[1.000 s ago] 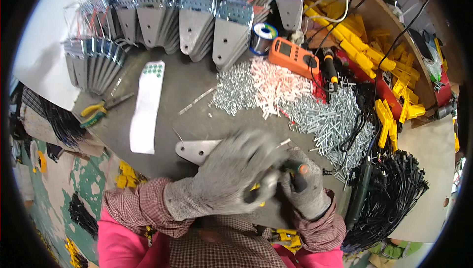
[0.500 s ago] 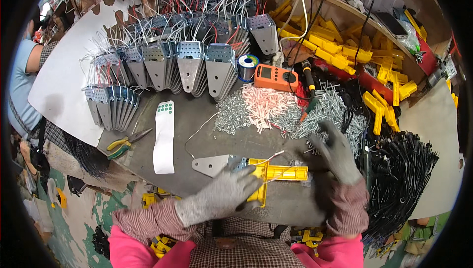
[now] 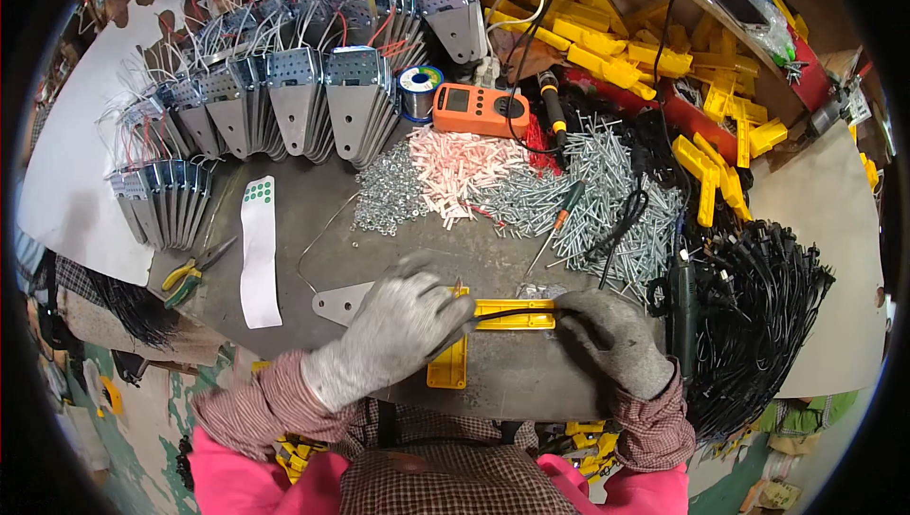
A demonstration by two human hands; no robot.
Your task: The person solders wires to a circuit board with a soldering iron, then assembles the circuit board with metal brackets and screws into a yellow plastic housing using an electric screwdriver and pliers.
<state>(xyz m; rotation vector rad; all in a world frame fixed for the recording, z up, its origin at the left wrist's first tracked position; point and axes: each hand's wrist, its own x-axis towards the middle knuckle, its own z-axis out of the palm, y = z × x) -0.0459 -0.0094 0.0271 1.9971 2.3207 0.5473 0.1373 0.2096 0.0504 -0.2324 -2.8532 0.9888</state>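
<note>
A yellow T-shaped plastic housing [image 3: 447,368] lies on the bench in front of me, its right arm an open channel. A black cable [image 3: 517,311] stretches across that channel between my hands. My left hand [image 3: 393,330], in a grey glove, pinches the cable's left part above the housing and covers much of the joint. Over the housing's right end, my gloved right hand [image 3: 614,340] closes round the other part of the cable. From under my left hand sticks out a grey metal plate [image 3: 332,306], with a thin white wire [image 3: 305,264] curving up beside it.
Beyond my hands lie heaps of screws [image 3: 607,216], pink-white sleeves [image 3: 460,169] and small metal parts [image 3: 384,198]. An orange meter [image 3: 479,110] and solder spool [image 3: 420,93] stand behind. Black cables [image 3: 768,316] pile up at right. Pliers [image 3: 190,278] and a white strip [image 3: 258,259] lie left.
My right hand has come back from near the screws to the housing's right end. A black cable now spans both hands. My left hand has lifted from the plate and housing. The view has shifted.
</note>
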